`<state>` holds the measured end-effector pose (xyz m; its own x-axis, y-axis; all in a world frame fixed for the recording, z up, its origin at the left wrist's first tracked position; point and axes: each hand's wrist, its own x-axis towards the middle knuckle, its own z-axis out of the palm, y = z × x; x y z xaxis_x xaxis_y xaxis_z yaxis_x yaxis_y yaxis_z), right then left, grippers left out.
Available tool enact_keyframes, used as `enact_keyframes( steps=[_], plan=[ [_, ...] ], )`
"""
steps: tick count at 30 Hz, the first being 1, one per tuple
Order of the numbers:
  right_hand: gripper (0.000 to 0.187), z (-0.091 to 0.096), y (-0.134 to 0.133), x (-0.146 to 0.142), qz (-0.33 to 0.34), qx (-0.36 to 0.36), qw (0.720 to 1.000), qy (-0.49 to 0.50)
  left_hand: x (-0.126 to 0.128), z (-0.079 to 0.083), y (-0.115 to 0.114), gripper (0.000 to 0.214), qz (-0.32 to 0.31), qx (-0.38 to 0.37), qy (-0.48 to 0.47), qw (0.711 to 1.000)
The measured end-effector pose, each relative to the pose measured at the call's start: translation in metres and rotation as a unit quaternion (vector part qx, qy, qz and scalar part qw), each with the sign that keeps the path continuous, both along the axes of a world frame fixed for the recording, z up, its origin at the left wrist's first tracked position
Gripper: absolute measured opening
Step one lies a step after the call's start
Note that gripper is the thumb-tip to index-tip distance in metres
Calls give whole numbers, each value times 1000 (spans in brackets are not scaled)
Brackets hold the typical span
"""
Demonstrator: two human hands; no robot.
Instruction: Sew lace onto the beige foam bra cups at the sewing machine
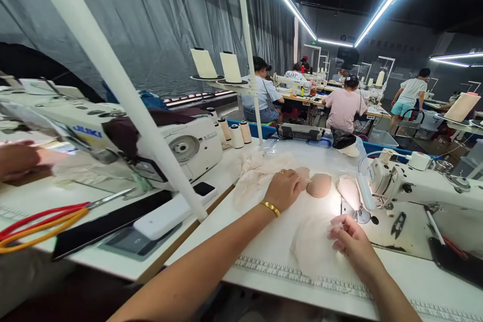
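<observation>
My left hand [285, 189], with a gold bracelet at the wrist, reaches across the white table. Its fingers are bent together at the edge of a beige cup-shaped pad [303, 173], partly hidden by the hand. Just to the right lies a second beige pad [319, 185]. Closer to me, my right hand [351, 242] pinches the edge of a sheer whitish fabric piece [311, 244] spread on the table. A third, pale cup-shaped piece [347, 191] sits by the needle area of the lit sewing machine [411, 181].
Crumpled sheer fabric [251, 173] lies beyond my left hand. Thread snips [398, 225] rest on the machine bed. A ruler strip [298, 277] runs along the front edge. At left are scissors [49, 221], a white device [173, 214] and another person's hand [18, 159]. A white pole [124, 95] slants nearby.
</observation>
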<state>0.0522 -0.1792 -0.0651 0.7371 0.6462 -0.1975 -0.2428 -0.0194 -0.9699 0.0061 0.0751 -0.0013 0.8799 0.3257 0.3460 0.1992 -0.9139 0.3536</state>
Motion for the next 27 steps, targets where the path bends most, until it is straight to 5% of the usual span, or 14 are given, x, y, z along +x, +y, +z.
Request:
enact_keyframes(
  steps=[3, 6, 9, 15, 18, 20, 23, 25, 27],
  plan=[
    [50, 1, 0, 3, -13, 39, 999, 10, -14, 16, -12, 20, -20, -48, 8, 999],
    [63, 2, 2, 6, -6, 62, 998, 21, -29, 29, -31, 15, -111, -105, 62, 986],
    [68, 4, 4, 5, -15, 66, 998, -6, -38, 34, -52, 13, -165, -94, 125, 974],
    [44, 15, 6, -8, -25, 50, 990, -128, -28, 32, -70, 5, -201, -45, 165, 964],
    [29, 28, 1, -15, -2, 7, 976, -216, -19, 34, -66, 44, -277, -71, 142, 948],
    [17, 38, -5, -17, 33, -35, 956, -289, -14, 36, -61, 68, -359, -123, 172, 909],
    [7, 54, -14, -18, 44, -63, 914, -398, -8, 39, -55, 46, -410, -166, 242, 864],
    [9, 64, -19, -16, 1, -58, 874, -483, -6, 41, -53, 21, -393, -150, 233, 877],
    [11, 71, -22, -13, -63, -45, 819, -569, -5, 41, -51, 18, -364, -124, 174, 907]
  ],
)
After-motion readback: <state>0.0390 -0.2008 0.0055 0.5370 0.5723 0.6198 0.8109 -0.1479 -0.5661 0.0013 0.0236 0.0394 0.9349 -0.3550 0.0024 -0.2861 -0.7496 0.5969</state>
